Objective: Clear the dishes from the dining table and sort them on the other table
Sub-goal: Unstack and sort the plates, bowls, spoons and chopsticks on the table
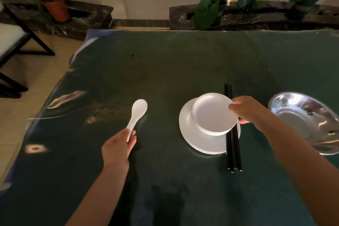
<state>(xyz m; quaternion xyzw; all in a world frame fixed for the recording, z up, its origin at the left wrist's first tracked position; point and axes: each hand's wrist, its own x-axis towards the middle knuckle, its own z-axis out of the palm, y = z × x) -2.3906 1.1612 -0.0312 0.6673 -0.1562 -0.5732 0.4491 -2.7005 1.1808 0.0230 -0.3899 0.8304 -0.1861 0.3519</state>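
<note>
A white soup spoon (pixel 136 115) is held by its handle in the left hand (pixel 117 147) above the desk (pixel 165 64). A white bowl (pixel 213 113), on a white plate (pixel 198 138) beside black chopsticks (pixel 233 148), is gripped at its rim by the right hand (pixel 247 109).

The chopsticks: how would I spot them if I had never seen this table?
Start at the dark green table and find the white plate near its right side, where the right hand grips a white bowl. The chopsticks lie across the plate's right edge, passing under the bowl. They are the only thin black sticks among white and metal dishes.
</note>
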